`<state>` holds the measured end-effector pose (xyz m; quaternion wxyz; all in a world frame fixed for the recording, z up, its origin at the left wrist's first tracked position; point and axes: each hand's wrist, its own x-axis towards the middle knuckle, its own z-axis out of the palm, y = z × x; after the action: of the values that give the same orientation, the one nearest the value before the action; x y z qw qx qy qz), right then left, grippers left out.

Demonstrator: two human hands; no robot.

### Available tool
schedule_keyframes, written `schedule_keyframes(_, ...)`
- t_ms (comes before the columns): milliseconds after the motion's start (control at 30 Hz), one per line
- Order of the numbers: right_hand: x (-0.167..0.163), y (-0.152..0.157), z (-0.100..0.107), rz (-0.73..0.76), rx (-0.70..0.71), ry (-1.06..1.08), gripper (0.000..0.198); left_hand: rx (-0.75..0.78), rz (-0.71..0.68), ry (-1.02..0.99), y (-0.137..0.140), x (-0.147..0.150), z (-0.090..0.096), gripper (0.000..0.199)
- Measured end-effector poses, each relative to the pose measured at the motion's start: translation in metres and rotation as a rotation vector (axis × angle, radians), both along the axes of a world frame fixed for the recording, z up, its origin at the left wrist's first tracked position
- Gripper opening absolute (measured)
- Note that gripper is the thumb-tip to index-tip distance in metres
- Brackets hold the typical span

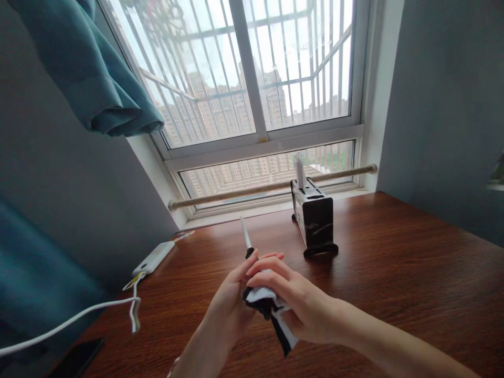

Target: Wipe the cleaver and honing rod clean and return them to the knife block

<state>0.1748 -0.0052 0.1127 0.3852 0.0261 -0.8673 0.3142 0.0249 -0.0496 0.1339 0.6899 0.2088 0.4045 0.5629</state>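
In the head view, a screwdriver with a slim bright metal shaft and a dark collar points up and away from me over the table. My left hand is closed around its handle, which is mostly hidden by my fingers. A black and white cloth is bunched against the handle, and one end hangs below. My right hand grips this cloth from above, its fingers curled over it and over the left fingers. Both hands are together above the brown wooden table.
A black tissue box with a tissue sticking up stands beyond my hands, to the right. At left lie a white power strip, a white cable and a dark flat object. A barred window with a rail is behind the table.
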Motion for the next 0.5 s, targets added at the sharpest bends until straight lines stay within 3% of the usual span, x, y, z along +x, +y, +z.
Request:
schedule_keyframes(133,-0.005,-0.003,-0.002,0.050,-0.085,-0.012,0.062,0.022,-0.053,0.032,-0.004,0.010,-0.005,0.042)
schedule_keyframes(300,-0.010,-0.006,-0.013,-0.011,-0.044,0.064,0.060,0.012,-0.144,0.032,-0.002,0.014,-0.009,0.047)
schedule_keyframes(433,-0.002,-0.011,-0.001,-0.078,-0.121,0.260,0.049,0.166,-0.218,0.077,-0.003,0.018,-0.014,0.058)
schedule_keyframes(500,0.007,-0.013,0.011,-0.109,-0.251,0.360,0.037,0.287,-0.251,0.103,-0.002,0.023,-0.021,0.063)
